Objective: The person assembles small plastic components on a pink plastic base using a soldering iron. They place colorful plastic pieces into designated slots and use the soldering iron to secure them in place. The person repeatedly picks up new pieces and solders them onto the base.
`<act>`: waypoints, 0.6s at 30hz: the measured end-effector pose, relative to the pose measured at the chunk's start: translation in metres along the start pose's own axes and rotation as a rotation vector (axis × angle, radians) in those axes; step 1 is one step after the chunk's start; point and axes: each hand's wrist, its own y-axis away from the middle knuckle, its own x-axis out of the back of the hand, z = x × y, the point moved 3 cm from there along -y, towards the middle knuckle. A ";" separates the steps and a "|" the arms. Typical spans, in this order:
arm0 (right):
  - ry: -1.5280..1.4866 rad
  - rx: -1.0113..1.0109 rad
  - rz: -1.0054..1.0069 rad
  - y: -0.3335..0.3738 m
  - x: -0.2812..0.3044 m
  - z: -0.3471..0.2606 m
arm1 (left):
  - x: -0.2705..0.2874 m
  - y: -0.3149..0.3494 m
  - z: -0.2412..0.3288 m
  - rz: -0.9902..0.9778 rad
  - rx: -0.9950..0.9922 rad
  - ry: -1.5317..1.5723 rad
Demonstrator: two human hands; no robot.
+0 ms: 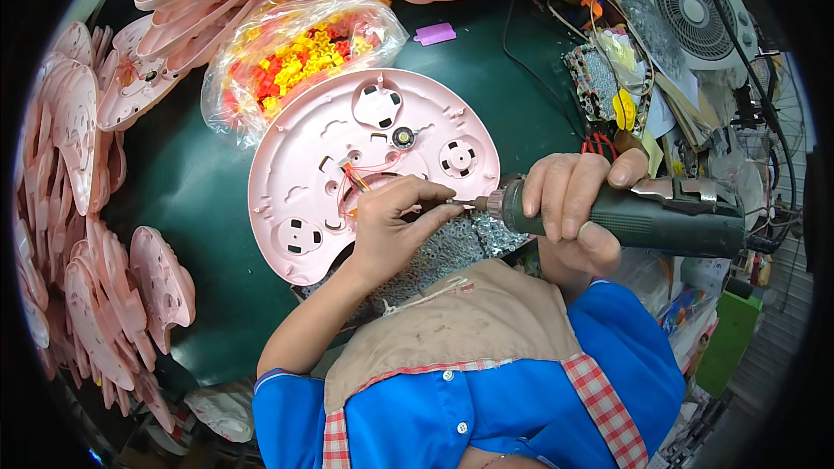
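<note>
left hand [391, 213]: fingers [427, 224] pinched | right hand [575, 195]: fingers curled | left forearm [317, 317]: bare, slanting

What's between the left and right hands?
Head view shows the bit and nose of the power screwdriver, running from the left hand to the right hand.

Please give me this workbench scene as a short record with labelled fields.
Right hand: the right hand grips a dark green electric screwdriver
Left hand: the left hand has thumb and finger at the bit; too small to tell whether they pinch a screw
Workpiece: pink plastic shell, inside facing up, on the green tabletop
Beyond it: clear plastic bag of red and yellow pieces
Upper right: fan
</note>
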 end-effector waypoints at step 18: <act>0.144 0.011 0.089 -0.026 -0.029 0.090 | 0.050 -0.016 -0.024 0.056 0.077 -0.513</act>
